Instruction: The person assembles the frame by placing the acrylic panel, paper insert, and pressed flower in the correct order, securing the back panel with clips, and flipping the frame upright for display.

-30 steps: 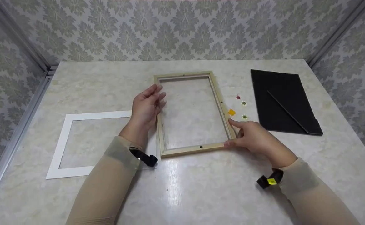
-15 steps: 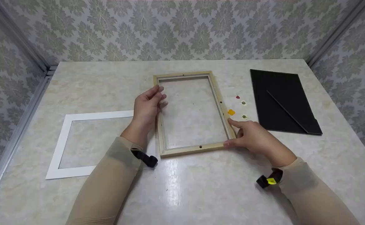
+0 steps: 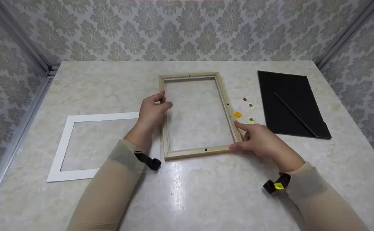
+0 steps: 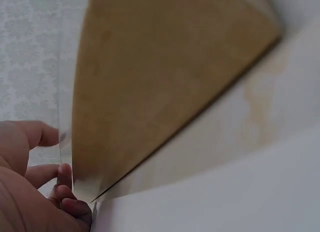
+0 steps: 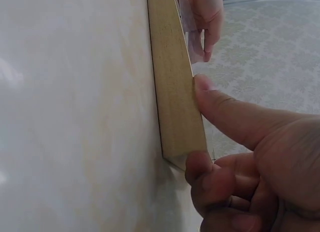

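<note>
A light wooden picture frame lies in the middle of the table with a clear sheet in its opening. My left hand is at the frame's left rail, thumb over the inner side and fingers curled at the edge. In the left wrist view a strip of the clear sheet stands above the rail, and the fingertips hold its edge. My right hand grips the near right corner, thumb along the rail, fingers bent around the end; the right wrist view shows this corner of the frame.
A white mat border lies at the left, partly under the left forearm. Small pressed flowers, including a yellow one and a red one, lie right of the frame. Beyond them is a black backing board with a stand flap.
My left fingers slide slightly right and nearer along the left rail, and the thumb now lies further over the inner edge. My right hand keeps its grip in place.
</note>
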A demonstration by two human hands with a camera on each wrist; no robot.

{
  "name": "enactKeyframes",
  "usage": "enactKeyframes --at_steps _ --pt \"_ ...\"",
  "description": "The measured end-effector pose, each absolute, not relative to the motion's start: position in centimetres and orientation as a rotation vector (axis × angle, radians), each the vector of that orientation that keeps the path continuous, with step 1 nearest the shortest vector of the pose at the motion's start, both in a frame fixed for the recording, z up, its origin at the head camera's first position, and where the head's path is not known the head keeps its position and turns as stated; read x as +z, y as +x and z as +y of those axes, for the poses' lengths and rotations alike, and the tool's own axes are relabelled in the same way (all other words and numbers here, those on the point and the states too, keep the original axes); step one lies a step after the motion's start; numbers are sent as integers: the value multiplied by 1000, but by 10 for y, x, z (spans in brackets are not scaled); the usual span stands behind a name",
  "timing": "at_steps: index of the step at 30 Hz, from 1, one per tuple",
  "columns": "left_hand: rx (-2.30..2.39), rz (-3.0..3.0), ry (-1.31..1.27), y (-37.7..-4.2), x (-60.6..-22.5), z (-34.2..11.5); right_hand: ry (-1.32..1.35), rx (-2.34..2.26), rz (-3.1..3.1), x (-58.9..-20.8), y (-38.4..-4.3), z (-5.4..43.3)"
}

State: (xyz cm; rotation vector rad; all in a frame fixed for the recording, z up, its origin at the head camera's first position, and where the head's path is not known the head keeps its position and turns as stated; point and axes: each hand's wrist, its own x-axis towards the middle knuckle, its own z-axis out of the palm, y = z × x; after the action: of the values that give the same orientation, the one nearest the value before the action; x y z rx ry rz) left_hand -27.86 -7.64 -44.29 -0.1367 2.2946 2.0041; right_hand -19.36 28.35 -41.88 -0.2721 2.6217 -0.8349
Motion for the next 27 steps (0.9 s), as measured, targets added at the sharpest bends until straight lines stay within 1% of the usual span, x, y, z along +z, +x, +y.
enactKeyframes --at_steps 6,17,22,27 --pt "1838 2380 -91 -279 -444 -77 -253 -833 2618 -419 -194 282" --pt "1806 2399 -92 -278 -440 -80 -249 -867 2614 -417 -194 282" --pt "1806 2434 -97 -273 -418 -95 -245 -859 2613 -418 -195 281" --pt "1874 2473 -49 -257 -378 -132 -221 -868 2608 -421 -193 282"
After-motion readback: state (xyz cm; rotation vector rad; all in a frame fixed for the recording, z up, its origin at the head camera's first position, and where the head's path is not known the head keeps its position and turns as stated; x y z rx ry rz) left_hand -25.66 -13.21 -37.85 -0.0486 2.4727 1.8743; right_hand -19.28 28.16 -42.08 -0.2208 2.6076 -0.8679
